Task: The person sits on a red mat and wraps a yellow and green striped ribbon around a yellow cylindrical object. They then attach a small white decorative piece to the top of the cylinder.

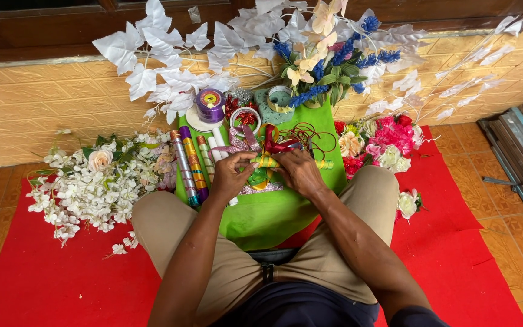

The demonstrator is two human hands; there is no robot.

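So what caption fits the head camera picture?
Both hands, left hand and right hand, pinch a ribbon bow above green cloth.

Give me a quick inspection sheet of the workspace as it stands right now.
Surface: green cloth over a red mat on tiled floor.
Job's things: ribbon bundle, yellow, green and red, between both hands.
Clutter: foil ribbon rolls left of the hands; purple spool and tape rings behind; white flower spray on the left; pink and red flowers on the right.
Grips: left hand and right hand both pinch the bundle.
Cables: nothing seen.
Surroundings: yellow tiled wall, white leaf branches, blue and cream bouquet.
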